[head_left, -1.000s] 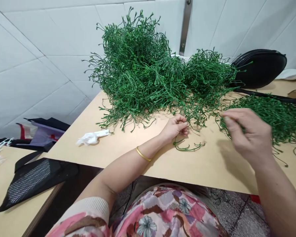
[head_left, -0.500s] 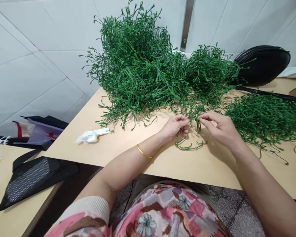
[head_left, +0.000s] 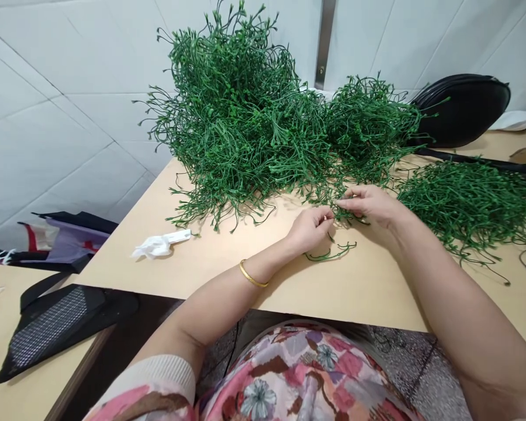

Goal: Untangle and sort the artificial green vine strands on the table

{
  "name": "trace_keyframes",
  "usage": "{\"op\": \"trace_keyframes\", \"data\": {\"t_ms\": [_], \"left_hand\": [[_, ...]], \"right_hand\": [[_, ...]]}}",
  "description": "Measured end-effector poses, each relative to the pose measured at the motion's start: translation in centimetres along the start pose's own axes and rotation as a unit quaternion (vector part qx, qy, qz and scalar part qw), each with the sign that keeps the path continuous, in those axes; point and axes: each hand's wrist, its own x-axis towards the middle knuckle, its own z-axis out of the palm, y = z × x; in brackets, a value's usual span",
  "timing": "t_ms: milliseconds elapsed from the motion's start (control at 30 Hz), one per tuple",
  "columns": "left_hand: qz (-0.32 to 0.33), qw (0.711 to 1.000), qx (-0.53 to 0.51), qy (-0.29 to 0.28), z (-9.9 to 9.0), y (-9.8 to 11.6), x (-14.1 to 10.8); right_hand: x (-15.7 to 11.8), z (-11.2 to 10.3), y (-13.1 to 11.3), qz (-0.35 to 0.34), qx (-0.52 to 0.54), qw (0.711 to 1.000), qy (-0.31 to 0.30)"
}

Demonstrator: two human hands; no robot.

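Note:
My left hand (head_left: 312,228) is closed in a pinch just above the table, with thin green artificial stems at its fingers. Below it, a few curved green stems (head_left: 331,255) with small budded tips hang or lie over the tabletop. My right hand (head_left: 370,204) is just right of it, thumb and fingers pinched at the loose green stems along the front of the pile. Exactly what sits between its fingertips is partly hidden. Behind both hands rises a large tangled pile of green stems (head_left: 245,123). Another heap (head_left: 473,202) of the same stems lies to the right.
A crumpled white plastic piece (head_left: 160,244) rests on the table (head_left: 193,275) at the left. Against the tiled wall leans a black rounded case (head_left: 464,111), a dark rod (head_left: 482,162) before it. A black mesh bag (head_left: 56,327) lies on a lower-left table.
My right hand has moved up and left to the pile's front edge. My left hand has shifted slightly, and the stems below it have dropped lower. The view has turned slightly.

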Motion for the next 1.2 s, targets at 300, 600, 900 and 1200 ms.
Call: {"op": "trace_keyframes", "data": {"t_ms": [300, 600, 900, 1200], "left_hand": [[0.021, 0.999, 0.02, 0.025, -0.4, -0.2, 0.3], [0.0, 0.994, 0.049, 0.1, -0.9, -0.9, 0.5], [0.045, 0.987, 0.139, 0.064, -0.8, 0.5, -0.5], [0.073, 0.977, 0.2, 0.027, -0.3, 0.5, -1.4]], "right_hand": [[2.5, -1.7, -0.5, -0.01, 0.215, 0.96, 0.178], [1.5, -2.0, -2.7, -0.124, -0.28, 0.914, 0.266], [1.1, 0.4, -4.0, -0.079, -0.379, 0.921, 0.029], [1.5, -3.6, -4.4, -0.107, -0.15, 0.953, 0.24]]}}
